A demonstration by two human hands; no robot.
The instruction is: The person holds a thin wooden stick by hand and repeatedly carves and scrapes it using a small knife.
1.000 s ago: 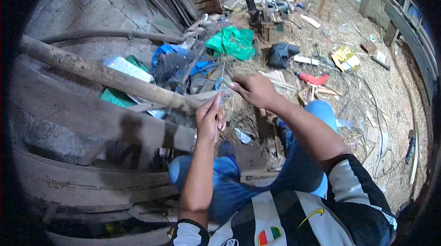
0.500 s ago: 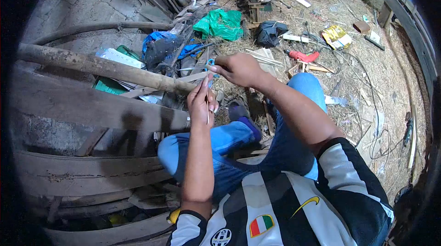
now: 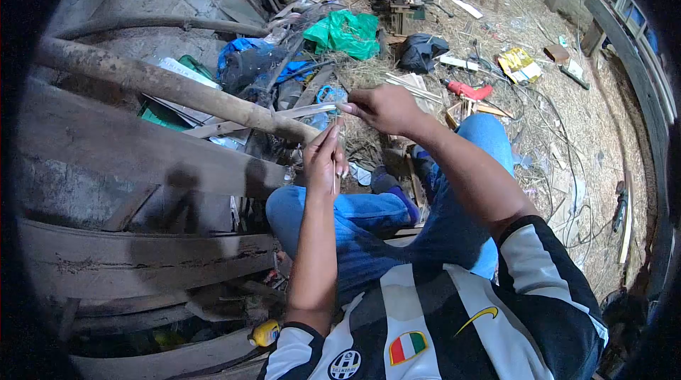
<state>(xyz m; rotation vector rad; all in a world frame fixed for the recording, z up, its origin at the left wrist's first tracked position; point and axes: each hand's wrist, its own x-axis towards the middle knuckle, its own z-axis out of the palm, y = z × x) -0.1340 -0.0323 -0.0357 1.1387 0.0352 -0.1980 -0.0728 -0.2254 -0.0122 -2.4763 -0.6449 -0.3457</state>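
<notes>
My left hand [image 3: 325, 157] is closed around a thin wooden stick [image 3: 334, 180], whose lower end shows below the fingers by the wrist. Just above and to the right, my right hand [image 3: 389, 109] is closed on what looks like a knife [image 3: 316, 108]; its narrow pale blade points left, and the handle is mostly hidden in the fist. The fingertips of both hands nearly meet where stick and blade come together. Blue scissor-like loops [image 3: 330, 95] lie behind, among the clutter.
A thick pole [image 3: 163, 86] runs in from the left, over wooden planks [image 3: 142, 146]. Ahead on the straw-covered ground lie a green plastic bag [image 3: 344, 34], a black bag [image 3: 421, 52], a red power tool [image 3: 468, 89] with cables, and a yellow packet [image 3: 520, 65]. A yellow bottle [image 3: 264, 333] sits at lower left.
Both hands have shifted slightly right and down in view as the camera turned. The blade still points left above my left hand, and both grips stay closed.
</notes>
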